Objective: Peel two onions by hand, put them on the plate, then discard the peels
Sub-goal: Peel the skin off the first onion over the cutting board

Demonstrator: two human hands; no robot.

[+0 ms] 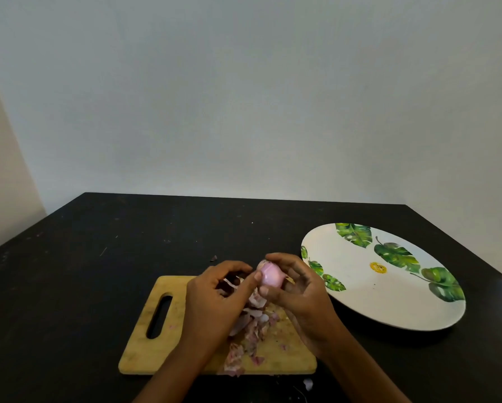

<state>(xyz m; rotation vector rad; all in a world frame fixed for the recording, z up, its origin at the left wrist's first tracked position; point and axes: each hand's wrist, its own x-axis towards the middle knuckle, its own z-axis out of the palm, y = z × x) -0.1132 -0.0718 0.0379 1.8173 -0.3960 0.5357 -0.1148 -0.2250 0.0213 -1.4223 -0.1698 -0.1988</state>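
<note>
Peeling stage, first half of the job by my reckoning. No onion lies on the plate [357, 289] yet, and nothing is discarded.

Both hands are over the far edge of the wooden cutting board [145, 344], holding one onion [270, 278] in the air just above it.
- Right hand [300, 298]: fingers curled round the onion from the plate side, thumb underneath. This is the carrying grip.
- Left hand [215, 298]: thumb pressed on the onion's near face, forefinger curled over the top, closed on it as if working at the skin.

The onion is small, pale pink, glossy and smooth where it shows. A paler, papery bit clings at its far tip. I judge it nearly clean, with a last trim of skin to go.

Peels [252, 330]: a loose heap of pinkish-white flakes on the board, running from under my hands down to its near edge. One dark scrap [213, 258] sits on the black bench [98, 257] just beyond the board, and a pale scrap [308, 383] just off the board's near right corner.

The plate, white with green leaf prints, rests on the bench right of the board, near it.

The second onion is not in sight. Something dark shows under my left fingers, but I cannot tell whether it is peel or onion.

Left to do: finish this one, plate it, peel and plate the other, gather all peels and bin them.
</note>
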